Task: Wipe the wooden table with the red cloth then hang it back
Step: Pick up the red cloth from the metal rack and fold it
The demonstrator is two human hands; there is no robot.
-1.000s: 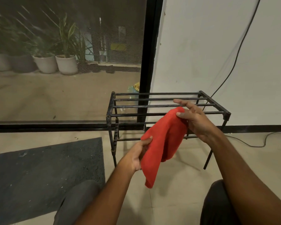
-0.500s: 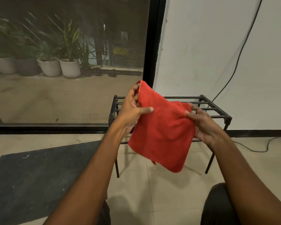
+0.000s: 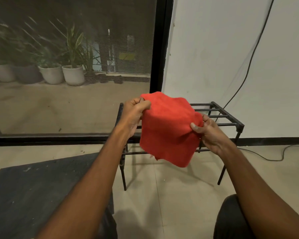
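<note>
Left hand [image 3: 135,112] & right hand [image 3: 209,133] each pinch an opposite edge of the red cloth [image 3: 167,130], held mid-air in front of the black metal rack [image 3: 228,116], prob. to spread it for draping over the bars. Cloth: plain bright red, soft, slack, bottom hanging free.

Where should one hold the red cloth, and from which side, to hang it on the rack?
Grip the cloth at its upper edge, one hand at each end, coming from the sides. It is limp and sags below the left hand and right hand, which pinch it so now; held spread, it should drape over the rack.
</note>
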